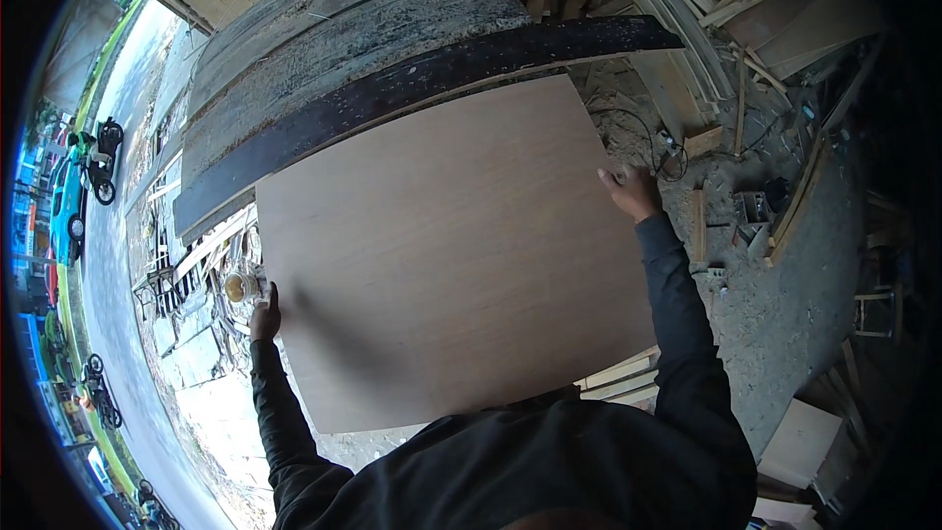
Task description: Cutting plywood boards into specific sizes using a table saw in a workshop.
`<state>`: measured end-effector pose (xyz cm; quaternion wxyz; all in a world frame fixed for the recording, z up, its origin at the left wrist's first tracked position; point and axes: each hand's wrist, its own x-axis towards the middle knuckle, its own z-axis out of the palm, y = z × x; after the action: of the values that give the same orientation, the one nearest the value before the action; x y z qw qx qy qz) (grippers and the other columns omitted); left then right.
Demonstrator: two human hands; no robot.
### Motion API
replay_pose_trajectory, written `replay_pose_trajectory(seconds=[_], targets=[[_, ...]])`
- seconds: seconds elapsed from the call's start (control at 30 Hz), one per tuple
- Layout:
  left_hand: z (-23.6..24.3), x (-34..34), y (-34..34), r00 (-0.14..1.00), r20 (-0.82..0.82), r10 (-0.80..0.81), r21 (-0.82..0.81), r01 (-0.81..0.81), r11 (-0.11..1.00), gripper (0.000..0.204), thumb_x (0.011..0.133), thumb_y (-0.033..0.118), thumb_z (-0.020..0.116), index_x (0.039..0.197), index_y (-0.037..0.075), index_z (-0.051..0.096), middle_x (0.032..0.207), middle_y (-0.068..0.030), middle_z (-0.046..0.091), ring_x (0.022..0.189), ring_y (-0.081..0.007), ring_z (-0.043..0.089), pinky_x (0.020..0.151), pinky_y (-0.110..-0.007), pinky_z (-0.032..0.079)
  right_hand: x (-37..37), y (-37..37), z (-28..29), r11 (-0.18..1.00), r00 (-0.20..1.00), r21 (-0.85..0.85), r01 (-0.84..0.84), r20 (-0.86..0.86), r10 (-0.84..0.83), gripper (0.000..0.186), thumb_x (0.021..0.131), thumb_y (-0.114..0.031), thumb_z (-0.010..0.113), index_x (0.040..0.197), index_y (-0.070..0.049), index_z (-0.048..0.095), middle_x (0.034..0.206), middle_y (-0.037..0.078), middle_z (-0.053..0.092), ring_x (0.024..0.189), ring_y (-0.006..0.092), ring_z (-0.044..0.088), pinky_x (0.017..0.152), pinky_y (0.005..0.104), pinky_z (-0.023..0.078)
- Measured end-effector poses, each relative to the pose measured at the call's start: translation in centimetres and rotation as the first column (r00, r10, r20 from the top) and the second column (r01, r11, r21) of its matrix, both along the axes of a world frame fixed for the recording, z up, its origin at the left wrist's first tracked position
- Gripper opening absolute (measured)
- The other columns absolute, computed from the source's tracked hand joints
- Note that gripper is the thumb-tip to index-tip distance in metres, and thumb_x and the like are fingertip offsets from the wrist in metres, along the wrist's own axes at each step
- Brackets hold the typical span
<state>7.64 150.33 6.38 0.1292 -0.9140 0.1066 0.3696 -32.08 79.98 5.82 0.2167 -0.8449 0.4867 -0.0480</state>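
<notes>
Where the left hand [264,320] grips its left edge, plywood panel [451,255]: rectangular, faintly grained.
Left fingertips: hidden.
Right hand [638,192]: fingers closed on right edge.
Plank [422,77]: dark, speckled.

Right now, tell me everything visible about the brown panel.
The panel is a broad rectangular sheet, light brown with faint grain, apparently plywood. Its broad face is toward the camera, its far edge beside a dark plank. The left hand holds its left edge, the right hand its right. A blurred shadow darkens its lower left.
</notes>
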Motion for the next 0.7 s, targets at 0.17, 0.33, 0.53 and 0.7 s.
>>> replay_pose_trajectory(seconds=[0.17, 0.33, 0.53, 0.7], targets=[[17.9, 3.1, 3.1, 0.436, 0.854, 0.283, -0.422, 0.264, 0.867, 0.071, 0.097, 0.057, 0.052, 0.143, 0.002, 0.048, 0.139, -0.0224, 0.054, 0.126, -0.0387, 0.054, 0.104, -0.047, 0.044, -0.8, -0.5, 18.1, 0.994, 0.767, -0.112, 0.006, 0.638, 0.067, 0.055, 0.099, -0.048, 0.055, 0.127, -0.002, 0.061, 0.117, 0.023, 0.066, 0.110, 0.0350, 0.065, 0.093, 0.0458, 0.052], [16.2, -2.1, -13.9, 0.645, 0.724, 0.243, -0.594, 0.404, 0.696, 0.046, 0.098, 0.035, 0.062, 0.132, 0.006, 0.059, 0.122, -0.0211, 0.066, 0.112, -0.0327, 0.066, 0.093, -0.041, 0.051, -6.8, 0.2, 13.3, 0.990, 0.762, -0.128, -0.054, 0.636, 0.124, 0.034, 0.099, -0.031, 0.062, 0.115, -0.002, 0.066, 0.102, 0.017, 0.072, 0.091, 0.0277, 0.072, 0.075, 0.0392, 0.057], [8.6, -21.9, -36.4, 0.856, 0.487, -0.173, -0.760, 0.513, 0.398, 0.025, 0.090, 0.019, 0.072, 0.111, 0.005, 0.069, 0.107, -0.0115, 0.073, 0.101, -0.0255, 0.071, 0.085, -0.036, 0.056, -25.8, 8.6, 0.6, 0.987, 0.986, 0.059, -0.149, 0.083, 0.144, 0.035, 0.088, -0.033, 0.068, 0.109, -0.005, 0.067, 0.102, 0.019, 0.069, 0.093, 0.0370, 0.068, 0.077, 0.0465, 0.054], [4.8, -37.4, -50.3, 0.783, 0.318, -0.534, -0.857, 0.478, 0.191, 0.022, 0.091, 0.019, 0.071, 0.109, 0.005, 0.069, 0.103, -0.0114, 0.074, 0.098, -0.0253, 0.072, 0.083, -0.035, 0.056, -44.4, 18.4, -5.1, 0.856, 0.956, 0.509, 0.088, -0.286, 0.071, 0.049, 0.088, -0.049, 0.061, 0.115, -0.008, 0.067, 0.107, 0.017, 0.070, 0.099, 0.0356, 0.067, 0.085, 0.0486, 0.053]])
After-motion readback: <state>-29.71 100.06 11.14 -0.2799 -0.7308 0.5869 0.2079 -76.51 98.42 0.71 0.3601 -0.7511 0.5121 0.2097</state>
